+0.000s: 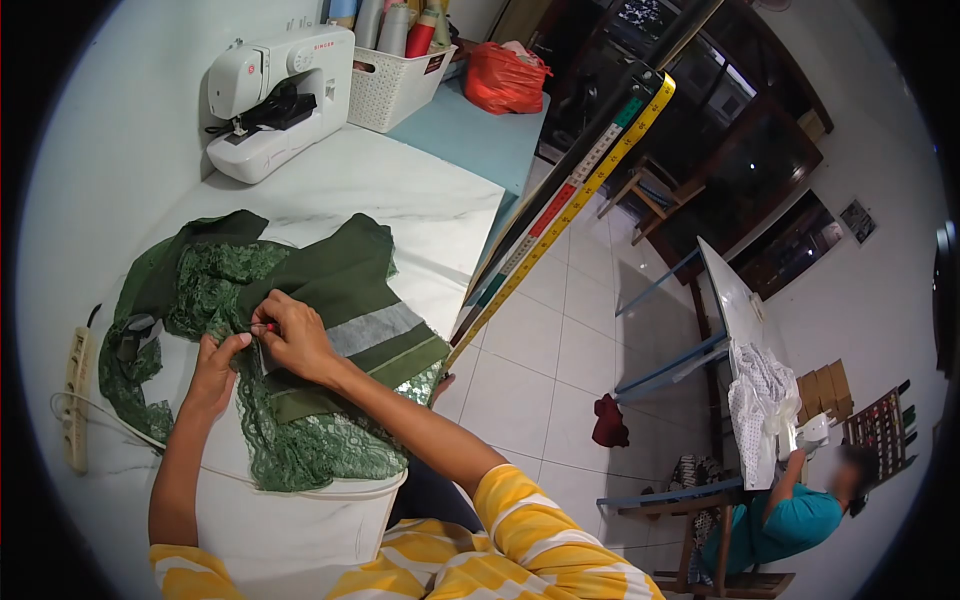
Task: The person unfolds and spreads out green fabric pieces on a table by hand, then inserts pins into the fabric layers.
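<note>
Left of frame centre, right hand (300, 340) pinches red tool (270, 327), left hand (213, 368) grips lace (213, 285); tool slipping, or slack bunching underneath, could snag or tear it.

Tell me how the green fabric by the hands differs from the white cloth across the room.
The green fabric is dark, with lacy areas; the white cloth is pale, with small dark marks.
The green fabric lies close to the camera; the white cloth lies farther off.
Both look loosely rumpled.
</note>
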`<state>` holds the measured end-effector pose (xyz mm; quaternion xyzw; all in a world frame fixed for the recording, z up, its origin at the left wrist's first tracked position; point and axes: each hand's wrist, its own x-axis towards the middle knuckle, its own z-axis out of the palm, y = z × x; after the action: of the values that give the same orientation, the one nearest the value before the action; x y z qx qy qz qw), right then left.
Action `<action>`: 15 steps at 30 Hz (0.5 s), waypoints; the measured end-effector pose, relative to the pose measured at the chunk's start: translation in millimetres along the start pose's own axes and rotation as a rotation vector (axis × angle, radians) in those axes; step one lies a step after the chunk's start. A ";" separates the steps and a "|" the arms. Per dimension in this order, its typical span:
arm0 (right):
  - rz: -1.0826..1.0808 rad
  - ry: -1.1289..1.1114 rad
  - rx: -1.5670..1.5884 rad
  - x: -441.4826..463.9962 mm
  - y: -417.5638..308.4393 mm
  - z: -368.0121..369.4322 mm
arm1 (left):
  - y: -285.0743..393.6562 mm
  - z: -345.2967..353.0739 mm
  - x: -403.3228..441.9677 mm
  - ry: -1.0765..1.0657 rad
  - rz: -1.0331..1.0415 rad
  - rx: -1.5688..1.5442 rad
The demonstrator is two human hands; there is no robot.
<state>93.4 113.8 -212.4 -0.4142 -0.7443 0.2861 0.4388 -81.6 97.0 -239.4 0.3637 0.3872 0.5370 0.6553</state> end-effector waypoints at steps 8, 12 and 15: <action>-0.033 0.037 -0.030 -0.8 1.3 -0.3 | 6.1 5.3 -4.6 0.024 0.022 0.034; -0.061 0.055 -0.033 -1.1 -0.3 -0.7 | 4.7 3.0 -2.8 0.014 0.021 0.045; -0.073 0.076 -0.042 -1.6 1.4 1.8 | 0.9 0.1 0.8 0.010 0.023 0.052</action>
<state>92.7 113.0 -215.0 -0.4064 -0.7474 0.2384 0.4683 -81.7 97.9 -238.7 0.3823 0.3999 0.5359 0.6378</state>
